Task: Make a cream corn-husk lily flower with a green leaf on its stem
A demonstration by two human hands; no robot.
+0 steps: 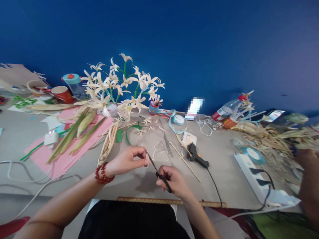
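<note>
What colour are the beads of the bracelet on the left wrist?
Dark red, glossy beads on the bracelet; the head view shows it clearly.

We cannot make out what our left hand [128, 161] pinches at the scissors' [159, 173] tip; it is too small. A pixelated patch [195, 107] hides something against the wall. At the right edge, another person's arm [309, 186] is blurred and cut off, as are the dried husks [274, 139].

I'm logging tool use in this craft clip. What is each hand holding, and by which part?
The right hand holds black scissors by their handle loops. The left hand pinches something small at the blade tips; what it is cannot be told.
</note>
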